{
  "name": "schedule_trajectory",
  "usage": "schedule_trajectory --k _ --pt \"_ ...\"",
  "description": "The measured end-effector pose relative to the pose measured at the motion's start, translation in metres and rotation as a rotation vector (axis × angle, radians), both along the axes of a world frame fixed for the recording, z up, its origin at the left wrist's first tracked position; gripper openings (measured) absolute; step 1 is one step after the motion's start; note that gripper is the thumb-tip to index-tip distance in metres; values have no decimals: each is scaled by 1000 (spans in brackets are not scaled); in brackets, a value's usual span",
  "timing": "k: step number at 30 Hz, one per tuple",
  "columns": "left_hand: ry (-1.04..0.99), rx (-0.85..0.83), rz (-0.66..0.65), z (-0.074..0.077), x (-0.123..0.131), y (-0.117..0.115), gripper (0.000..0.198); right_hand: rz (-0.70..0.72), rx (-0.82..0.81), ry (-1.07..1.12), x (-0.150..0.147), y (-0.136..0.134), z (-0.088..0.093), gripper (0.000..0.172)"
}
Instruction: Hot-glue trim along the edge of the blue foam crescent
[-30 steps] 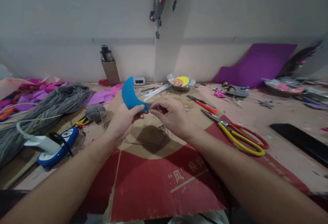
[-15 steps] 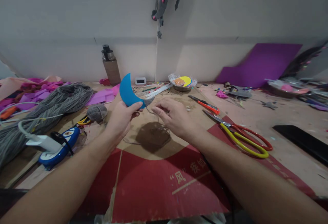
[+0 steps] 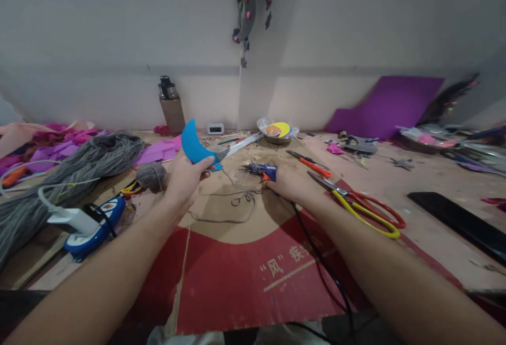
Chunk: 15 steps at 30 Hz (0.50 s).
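Note:
A blue crescent (image 3: pixel 193 145) is pinched in my left hand (image 3: pixel 185 176), its upper tip pointing up. Grey material (image 3: pixel 222 153) covers its lower right tip. From there grey yarn (image 3: pixel 231 221) hangs down and loops across the cardboard. My right hand (image 3: pixel 285 183) is wrapped round a blue glue gun (image 3: pixel 263 170) with an orange trigger, its nozzle pointing left toward the crescent but apart from it. A black cord (image 3: pixel 316 253) runs from the gun toward the front edge.
Scissors (image 3: pixel 358 205) and an orange cutter (image 3: pixel 312 165) lie right of my right hand. A grey yarn ball (image 3: pixel 151 176), a blue power strip (image 3: pixel 97 232) and a yarn bundle (image 3: pixel 98 160) are at the left. Behind stands a brown bottle (image 3: pixel 172 113).
My right hand has let go of the yarn and now holds the glue gun. The yarn lies looped on the cardboard. The view has tilted up slightly; my left hand still holds the crescent.

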<state>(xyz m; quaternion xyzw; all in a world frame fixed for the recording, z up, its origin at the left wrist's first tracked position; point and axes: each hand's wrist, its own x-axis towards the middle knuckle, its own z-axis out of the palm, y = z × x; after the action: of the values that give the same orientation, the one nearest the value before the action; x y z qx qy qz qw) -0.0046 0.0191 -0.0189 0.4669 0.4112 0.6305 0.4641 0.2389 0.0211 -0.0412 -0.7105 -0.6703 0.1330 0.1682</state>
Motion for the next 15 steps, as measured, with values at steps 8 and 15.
schedule_trajectory --k 8,15 --pt "40 -69 5 -11 -2 6 24 -59 -42 490 1 5 4 16" --pt "27 -120 31 -12 -1 5 29 10 32 1071 -21 -7 11 23"
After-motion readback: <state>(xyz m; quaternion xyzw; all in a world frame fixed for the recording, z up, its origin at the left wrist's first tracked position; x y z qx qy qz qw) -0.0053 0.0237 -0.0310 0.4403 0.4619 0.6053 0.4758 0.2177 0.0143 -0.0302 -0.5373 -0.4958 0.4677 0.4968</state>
